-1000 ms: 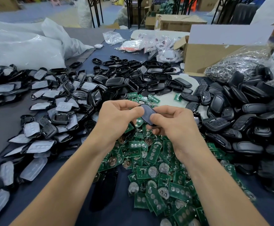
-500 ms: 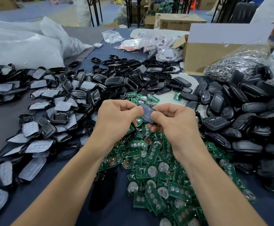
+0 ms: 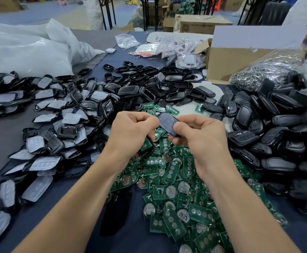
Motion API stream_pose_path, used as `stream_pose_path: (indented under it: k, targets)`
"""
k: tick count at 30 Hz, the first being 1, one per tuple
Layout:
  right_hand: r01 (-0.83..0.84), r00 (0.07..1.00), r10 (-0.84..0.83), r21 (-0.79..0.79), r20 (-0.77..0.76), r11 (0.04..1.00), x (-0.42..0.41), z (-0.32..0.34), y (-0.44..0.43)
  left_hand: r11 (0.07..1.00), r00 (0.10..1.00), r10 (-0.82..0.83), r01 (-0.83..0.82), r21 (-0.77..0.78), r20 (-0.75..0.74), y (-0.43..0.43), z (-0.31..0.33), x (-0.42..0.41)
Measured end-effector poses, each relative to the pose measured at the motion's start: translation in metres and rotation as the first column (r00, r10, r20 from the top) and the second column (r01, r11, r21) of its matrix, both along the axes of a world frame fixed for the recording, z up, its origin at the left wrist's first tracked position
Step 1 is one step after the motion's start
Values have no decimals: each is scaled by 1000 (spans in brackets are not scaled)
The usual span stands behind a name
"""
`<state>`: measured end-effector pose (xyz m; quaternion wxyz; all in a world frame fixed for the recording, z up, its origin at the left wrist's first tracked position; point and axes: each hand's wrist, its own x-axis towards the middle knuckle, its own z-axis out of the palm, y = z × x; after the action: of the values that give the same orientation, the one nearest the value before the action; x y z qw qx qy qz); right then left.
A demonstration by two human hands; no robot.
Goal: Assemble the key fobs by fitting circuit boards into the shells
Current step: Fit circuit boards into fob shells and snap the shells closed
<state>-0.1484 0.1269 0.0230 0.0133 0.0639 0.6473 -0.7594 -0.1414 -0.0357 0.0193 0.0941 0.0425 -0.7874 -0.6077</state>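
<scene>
Since half a second ago both hands have drawn slightly apart, and more of the piece between them shows. Under everything lies the dark blue cloth-covered table (image 3: 136, 240), whose near edge is out of view. On the right rises the big heap of black plastic fob shells (image 3: 267, 139), on the left a flatter spread of black shells with pale grey button pads (image 3: 45, 143), and just below the hands the heap of green rectangular circuit boards (image 3: 176, 189). The left hand (image 3: 130, 132) has its fingers curled round a black shell frame (image 3: 148, 146), which hangs under the palm with something green inside it. The right hand (image 3: 202, 137) pinches the grey-blue oval cover (image 3: 167, 122) between thumb and forefinger. This cover lies between the two hands, above the frame and a little to its right; its long axis runs from upper left to lower right, and the right hand holds the lower end. Whether the left thumb touches the other end I cannot tell. I judge the cover must come down and leftward onto the frame, so the right hand is the one to move. Open air above the boards gives room enough.
</scene>
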Motion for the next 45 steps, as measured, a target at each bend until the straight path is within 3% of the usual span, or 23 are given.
stream_pose_path:
  k: [10,21,27,29,31,34,38,45]
  targets:
    - [-35,996,53,220,-78,975,3,-2,-1,1000,999,23,-23,-21,-27,2,-1,0]
    - [-44,995,66,285,-68,958,4,-5,-6,991,993,82,-90,-97,-84,2,-4,0]
    - [-29,997,45,246,-61,969,2,-5,-3,995,996,17,-26,-97,-88,0,-2,0]
    - [-86,995,93,172,-33,981,2,-2,-1,996,996,9,-17,-83,-92,0,-1,-1]
    - [-187,981,188,-28,50,982,1,2,1,1000,996,-8,6,-31,-85,-3,2,-3]
    - [-324,913,382,-313,145,893,-1,8,9,990,991,-98,106,89,-95,-9,6,-3]
    - [-486,808,576,-415,122,769,1,8,17,968,973,-186,205,147,-133,-11,9,-2]
    - [-535,753,650,-479,102,695,3,4,14,963,975,-189,207,173,-116,-9,7,-1]
